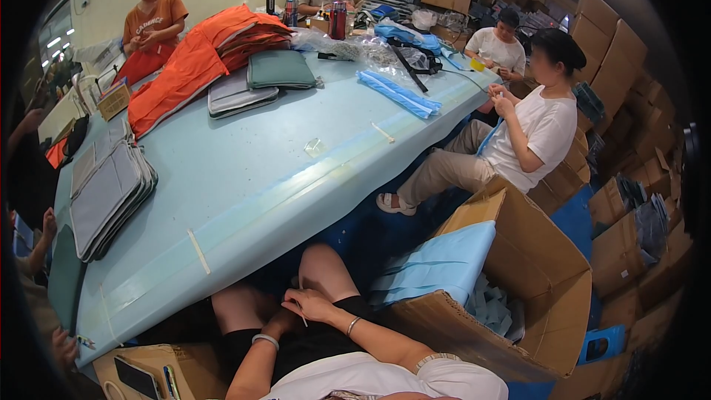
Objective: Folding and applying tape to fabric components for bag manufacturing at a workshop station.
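Note:
My right hand point(309, 305) rests over my left hand point(281, 322) in my lap, below the table's near edge. Its fingers are bent and closed together. A thin white strip point(304, 321) shows just under them and seems to be held there, too small to name surely. My left hand's fingers are mostly hidden under the right hand and between my legs. Beside my right arm stands an open cardboard box point(544, 267). Folded light-blue fabric point(444, 259) hangs over its side, and pale blue strips point(491, 307) lie inside.
The long table point(244, 155) carries grey fabric cases point(115, 196), green cases point(281, 70), orange fabric point(192, 59) and a blue folded bundle point(400, 94). A phone point(138, 378) lies on a carton at lower left. Several people sit or stand around the table; cartons crowd the right.

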A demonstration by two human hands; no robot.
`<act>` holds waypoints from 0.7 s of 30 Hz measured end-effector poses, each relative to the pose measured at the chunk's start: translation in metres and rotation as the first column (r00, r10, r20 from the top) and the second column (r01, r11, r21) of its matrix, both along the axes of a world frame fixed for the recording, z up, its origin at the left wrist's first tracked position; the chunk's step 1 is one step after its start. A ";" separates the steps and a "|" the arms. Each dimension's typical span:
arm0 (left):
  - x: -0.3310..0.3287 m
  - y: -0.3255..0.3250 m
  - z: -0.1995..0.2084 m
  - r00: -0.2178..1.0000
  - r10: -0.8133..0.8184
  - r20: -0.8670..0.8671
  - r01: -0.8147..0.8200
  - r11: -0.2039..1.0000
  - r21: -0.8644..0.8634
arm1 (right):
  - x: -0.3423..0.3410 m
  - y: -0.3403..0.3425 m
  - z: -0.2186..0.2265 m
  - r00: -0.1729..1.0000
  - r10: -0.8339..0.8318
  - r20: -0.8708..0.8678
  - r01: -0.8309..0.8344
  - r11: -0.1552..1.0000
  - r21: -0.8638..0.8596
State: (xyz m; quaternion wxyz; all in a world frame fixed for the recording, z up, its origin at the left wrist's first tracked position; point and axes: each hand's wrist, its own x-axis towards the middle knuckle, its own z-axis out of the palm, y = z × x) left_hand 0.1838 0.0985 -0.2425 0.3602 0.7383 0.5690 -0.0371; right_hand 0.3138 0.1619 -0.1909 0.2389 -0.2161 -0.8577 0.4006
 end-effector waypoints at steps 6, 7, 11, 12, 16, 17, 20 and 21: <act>-0.005 -0.003 -0.016 0.998 0.043 0.047 -0.044 0.999 0.010 | -0.003 -0.001 0.000 1.000 0.005 -0.021 -0.005 1.000 -0.002; -0.006 -0.003 -0.017 0.998 0.044 0.047 -0.045 0.999 0.009 | -0.003 -0.001 0.000 1.000 0.006 -0.022 -0.006 1.000 -0.002; -0.004 -0.003 -0.009 0.997 0.048 0.066 -0.049 0.999 0.016 | -0.002 -0.001 -0.001 1.000 0.008 -0.029 -0.008 1.000 -0.009; -0.002 -0.002 -0.004 0.996 0.061 0.070 -0.061 0.998 -0.004 | -0.001 0.000 -0.001 0.999 0.006 -0.032 -0.006 1.000 -0.011; -0.003 -0.002 0.005 0.999 0.025 0.022 -0.024 0.999 -0.031 | -0.003 -0.002 -0.001 0.999 0.010 -0.036 -0.010 1.000 -0.010; -0.003 -0.001 0.007 0.999 0.038 0.015 -0.037 0.998 -0.054 | -0.003 -0.001 -0.001 0.999 0.011 -0.033 -0.011 1.000 -0.019; 0.002 0.001 0.018 0.999 0.047 -0.002 -0.047 0.993 -0.111 | -0.001 0.000 -0.002 1.000 0.004 -0.031 -0.005 1.000 -0.026; 0.003 0.003 0.021 0.999 0.043 -0.014 -0.044 0.988 -0.146 | 0.000 0.000 -0.002 0.999 -0.002 -0.032 0.001 1.000 -0.022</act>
